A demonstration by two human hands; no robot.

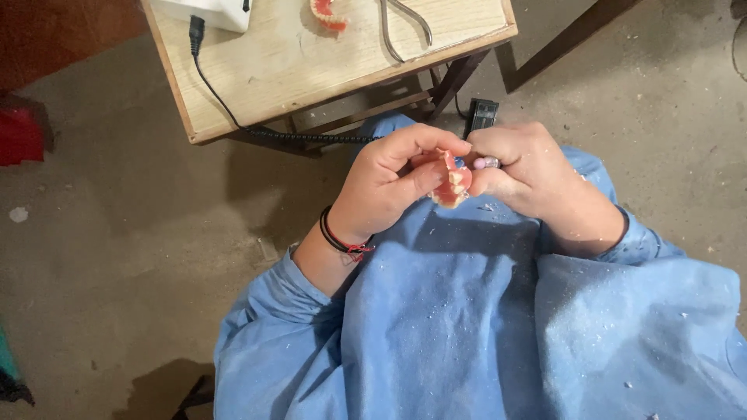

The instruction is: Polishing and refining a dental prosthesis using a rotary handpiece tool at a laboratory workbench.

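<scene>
Head view, looking down onto a lap covered by a blue gown point(467, 311) flecked with pale shavings.

Left hand point(389, 183): fingers curled shut around a pink denture point(451, 180) with pale teeth, thumb pressed along its near side. The denture sits between the two hands, above the lap and just in front of the small table's edge; most of its body is hidden by the fingers, so only one arc of teeth and gum shows. A black and red cord bracelet point(342, 237) circles the wrist.

Right hand point(529, 175): fingers closed on a small tool whose pale lilac tip point(487, 162) touches the denture. The rest of the tool is covered by the hand; it is possibly a rotary handpiece, but its kind cannot be told.

Wooden table point(311, 70): far side cut off by the top edge. On it, a second pink denture point(327, 14), only partly in frame; a bent metal instrument point(405, 27), upper end cut off; a white box point(206, 12), corner only, no label visible. A black cable point(226, 109) runs from it over the table edge.

Floor: a black block-shaped item point(484, 115) under the table, partly hidden; a red object point(19, 136) at the left edge, cut off; concrete floor point(117, 272), dusty.
</scene>
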